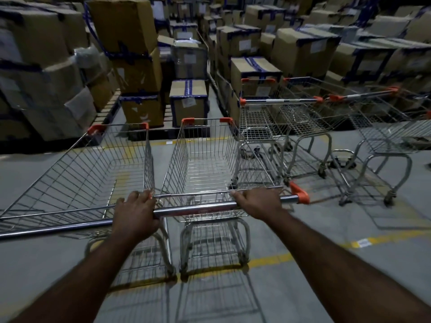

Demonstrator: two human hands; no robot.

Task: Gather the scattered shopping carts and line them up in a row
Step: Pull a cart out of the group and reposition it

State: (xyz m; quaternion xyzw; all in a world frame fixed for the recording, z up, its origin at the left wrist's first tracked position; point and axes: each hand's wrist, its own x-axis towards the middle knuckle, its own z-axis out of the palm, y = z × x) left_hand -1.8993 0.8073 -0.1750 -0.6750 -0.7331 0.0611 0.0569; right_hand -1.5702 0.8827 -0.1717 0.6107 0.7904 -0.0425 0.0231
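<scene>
An empty wire shopping cart (205,164) with orange corner caps stands straight ahead of me. My left hand (135,215) and my right hand (258,203) both grip its chrome handle bar (198,209), one near each end. A second empty cart (88,169) stands close beside it on the left, its own handle bar running off the left edge. To the right, three more carts stand side by side: one (261,120) just past my cart's front right corner, another (303,113) beside it, and a third (384,134) further right.
Stacks of taped cardboard boxes (130,43) on pallets fill the whole background, right behind the carts. Yellow lines (268,259) mark the grey concrete floor. Open floor lies at the lower right.
</scene>
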